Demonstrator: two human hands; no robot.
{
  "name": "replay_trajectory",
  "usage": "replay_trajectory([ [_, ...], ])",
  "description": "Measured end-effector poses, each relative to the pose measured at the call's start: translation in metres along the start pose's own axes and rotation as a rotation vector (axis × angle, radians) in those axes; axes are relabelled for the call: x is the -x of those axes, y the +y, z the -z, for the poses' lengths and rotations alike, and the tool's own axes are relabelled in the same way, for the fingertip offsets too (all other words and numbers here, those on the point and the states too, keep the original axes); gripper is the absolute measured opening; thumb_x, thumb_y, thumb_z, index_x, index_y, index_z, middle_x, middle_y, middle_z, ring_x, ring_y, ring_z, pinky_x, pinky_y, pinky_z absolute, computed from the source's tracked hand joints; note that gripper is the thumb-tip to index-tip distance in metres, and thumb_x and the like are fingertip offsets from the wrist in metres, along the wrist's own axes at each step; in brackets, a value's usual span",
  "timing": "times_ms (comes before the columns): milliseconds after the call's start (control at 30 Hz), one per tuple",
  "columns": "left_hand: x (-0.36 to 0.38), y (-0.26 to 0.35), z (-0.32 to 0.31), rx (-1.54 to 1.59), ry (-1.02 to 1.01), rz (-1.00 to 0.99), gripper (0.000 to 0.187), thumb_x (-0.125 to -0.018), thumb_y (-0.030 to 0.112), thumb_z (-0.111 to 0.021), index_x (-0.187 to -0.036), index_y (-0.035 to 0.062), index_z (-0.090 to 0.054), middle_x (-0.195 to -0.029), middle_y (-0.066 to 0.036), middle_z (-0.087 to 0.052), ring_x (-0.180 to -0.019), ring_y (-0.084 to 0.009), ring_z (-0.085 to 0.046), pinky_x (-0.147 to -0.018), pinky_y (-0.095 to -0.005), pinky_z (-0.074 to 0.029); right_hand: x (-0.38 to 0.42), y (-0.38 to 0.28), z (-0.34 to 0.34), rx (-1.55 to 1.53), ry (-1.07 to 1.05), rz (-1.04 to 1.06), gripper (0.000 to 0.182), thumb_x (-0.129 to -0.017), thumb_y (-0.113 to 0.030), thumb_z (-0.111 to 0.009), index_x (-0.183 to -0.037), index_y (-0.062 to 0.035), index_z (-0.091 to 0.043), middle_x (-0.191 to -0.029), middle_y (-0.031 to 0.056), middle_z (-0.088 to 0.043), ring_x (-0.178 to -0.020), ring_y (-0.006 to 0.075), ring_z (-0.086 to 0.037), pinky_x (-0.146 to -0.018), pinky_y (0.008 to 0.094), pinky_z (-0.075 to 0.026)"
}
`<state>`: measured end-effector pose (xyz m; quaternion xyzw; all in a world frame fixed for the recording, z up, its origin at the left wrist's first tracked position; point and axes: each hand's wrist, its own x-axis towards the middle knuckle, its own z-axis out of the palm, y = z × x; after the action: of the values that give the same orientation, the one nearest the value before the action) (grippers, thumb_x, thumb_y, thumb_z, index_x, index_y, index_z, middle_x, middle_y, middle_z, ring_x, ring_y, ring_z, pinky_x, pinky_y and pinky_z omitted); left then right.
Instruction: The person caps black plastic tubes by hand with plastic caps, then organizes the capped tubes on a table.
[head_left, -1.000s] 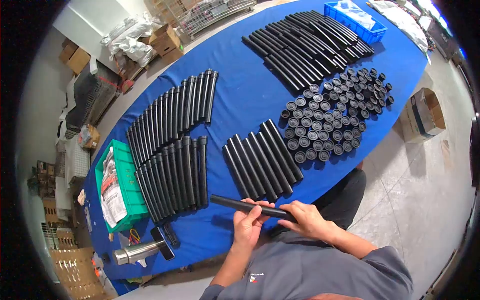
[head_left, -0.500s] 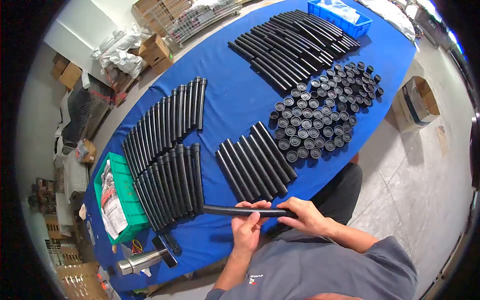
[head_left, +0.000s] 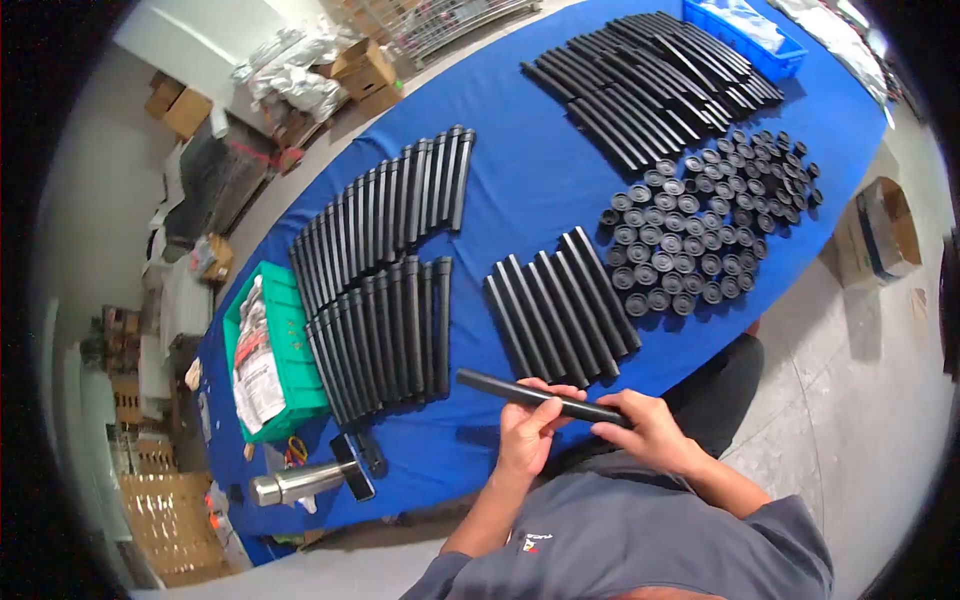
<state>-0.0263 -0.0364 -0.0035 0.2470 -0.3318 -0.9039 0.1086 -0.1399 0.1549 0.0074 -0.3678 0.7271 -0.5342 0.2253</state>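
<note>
A black tube (head_left: 490,384) is held in both hands over the near edge of the blue-covered table, its left end raised towards the far side. My left hand (head_left: 525,435) grips its middle, thumb on top. My right hand (head_left: 655,432) is closed around the right end, which the fingers hide. Just beyond the hands lie several plain black tubes (head_left: 560,305) side by side. Round black caps (head_left: 662,262) are spread out to their right. At the left are two rows of black tubes with caps on their far ends, a far row (head_left: 385,205) and a near row (head_left: 385,335).
More black tubes (head_left: 640,90) lie at the back beside a blue crate (head_left: 780,62). A green crate (head_left: 300,360) with printed bags stands at the left. Near it are a steel flask (head_left: 295,484) and a phone (head_left: 357,480). An open carton (head_left: 875,235) sits on the floor at right.
The camera view has shifted, so the table's contents appear further right. The held tube has tilted, and its left end is now apart from the near row of capped tubes. Both hands keep their grip.
</note>
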Motion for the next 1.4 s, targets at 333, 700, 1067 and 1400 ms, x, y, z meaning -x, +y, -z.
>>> replay_trajectory([
  [333,-0.007,0.009,0.001,-0.008,-0.077,0.051,0.029,-0.096,0.002,-0.070,-0.119,0.0098,-0.054,-0.122,-0.023,-0.069,-0.121,-0.0380,-0.066,-0.100,-0.0531,-0.059,-0.006,0.000,0.011,0.092,0.014,0.092,0.041,-0.087,-0.019,-0.082,-0.117,0.0044,-0.067,-0.089,0.0132,-0.073,-0.078,0.0194,-0.069,-0.072,0.0388,-0.054],
  [700,-0.010,0.012,0.008,-0.041,-0.109,0.049,0.031,-0.097,0.002,-0.069,-0.120,0.0105,-0.051,-0.125,-0.023,-0.068,-0.120,-0.0368,-0.068,-0.098,-0.0497,-0.061,-0.008,-0.007,0.014,0.079,-0.041,0.067,0.037,-0.085,-0.014,-0.081,-0.116,0.0032,-0.068,-0.092,0.0164,-0.068,-0.082,0.0298,-0.068,-0.068,0.0348,-0.053],
  [1067,-0.012,0.018,0.009,-0.013,-0.222,0.041,0.030,-0.095,0.000,-0.070,-0.118,0.0091,-0.052,-0.122,-0.022,-0.070,-0.117,-0.0348,-0.068,-0.102,-0.0495,-0.057,0.000,-0.007,0.015,-0.434,-0.247,-0.563,0.033,-0.090,-0.014,-0.078,-0.115,0.0040,-0.067,-0.084,0.0013,-0.067,-0.069,0.0077,-0.061,-0.062,0.0259,-0.049],
  [1400,-0.014,0.080,0.032,-0.153,-0.117,-0.220,0.042,-0.089,0.003,-0.076,-0.126,0.0071,-0.057,-0.124,-0.020,-0.067,-0.122,-0.0348,-0.065,-0.107,-0.0494,-0.052,-0.001,0.004,0.047,-0.229,-0.365,-0.373,0.033,-0.087,-0.015,-0.078,-0.112,0.0040,-0.070,-0.077,0.0072,-0.067,-0.066,0.0138,-0.061,-0.062,0.0313,-0.049],
])
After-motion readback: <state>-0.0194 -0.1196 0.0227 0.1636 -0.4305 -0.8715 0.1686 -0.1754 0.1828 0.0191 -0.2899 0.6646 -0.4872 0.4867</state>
